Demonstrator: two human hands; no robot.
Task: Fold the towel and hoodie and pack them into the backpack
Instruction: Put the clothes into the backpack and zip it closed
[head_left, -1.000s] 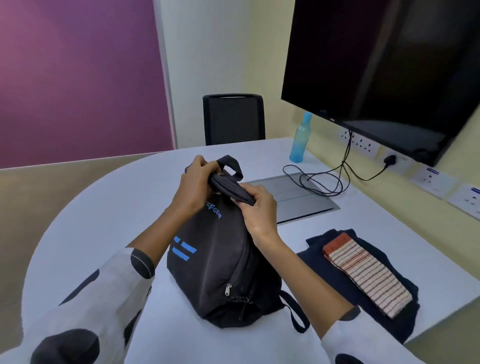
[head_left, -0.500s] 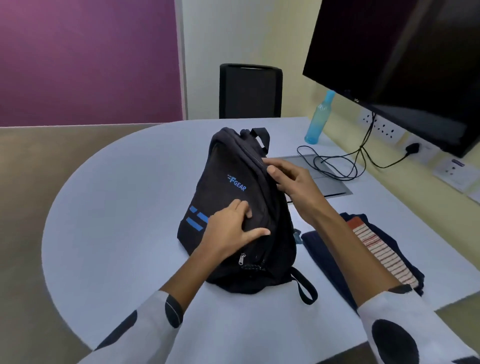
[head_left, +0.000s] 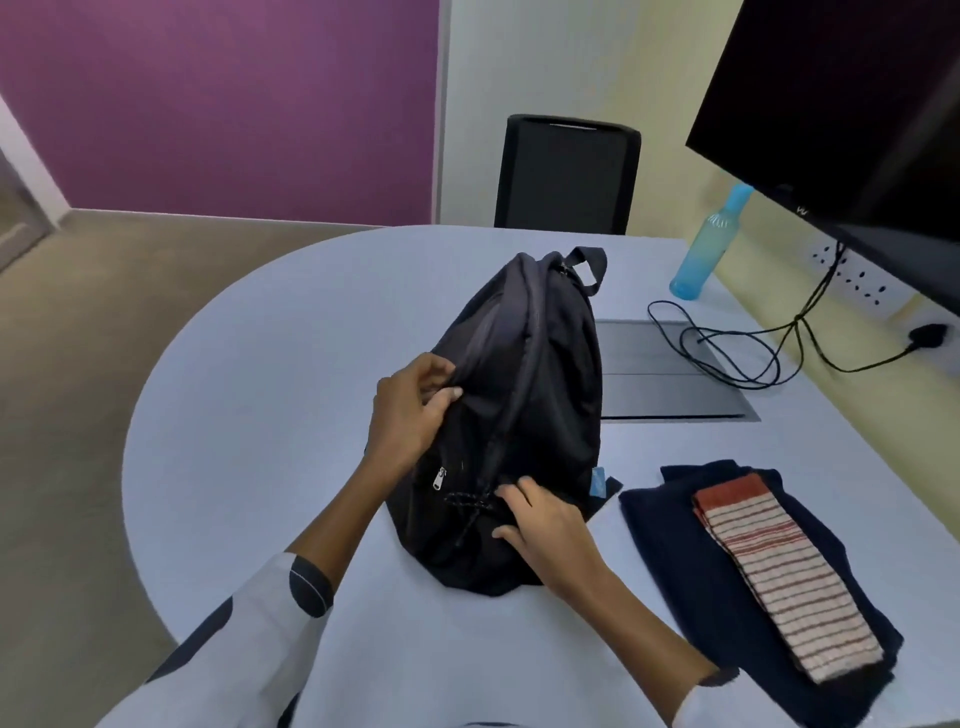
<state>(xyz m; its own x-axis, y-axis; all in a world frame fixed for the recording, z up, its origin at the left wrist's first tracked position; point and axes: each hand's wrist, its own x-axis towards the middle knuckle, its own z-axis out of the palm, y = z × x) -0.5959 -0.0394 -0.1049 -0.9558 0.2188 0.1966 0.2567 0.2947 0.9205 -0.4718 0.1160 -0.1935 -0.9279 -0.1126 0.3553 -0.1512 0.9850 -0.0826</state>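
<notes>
A black backpack (head_left: 540, 374) stands upright in the middle of the pale table (head_left: 260, 389), its zips closed. My left hand (head_left: 410, 410) pinches the fabric on its left side, near the front pocket. My right hand (head_left: 540, 525) rests with fingers spread on the lower right of the bag, beside the zip pull cords. To the right lies the folded navy hoodie (head_left: 670, 540), flat on the table. A folded red-and-white striped towel (head_left: 779, 577) lies on top of it.
A blue water bottle (head_left: 709, 244) stands at the back right. A black cable (head_left: 727, 353) loops over a grey floor-box lid (head_left: 670, 384) behind the bag. A large dark screen (head_left: 841, 114) hangs on the right wall. A black chair (head_left: 566, 176) stands beyond the table.
The backpack has been turned so the logo side faces away. My left hand moved up to pinch its left side. My right hand dropped from the top to the lower zip area.
</notes>
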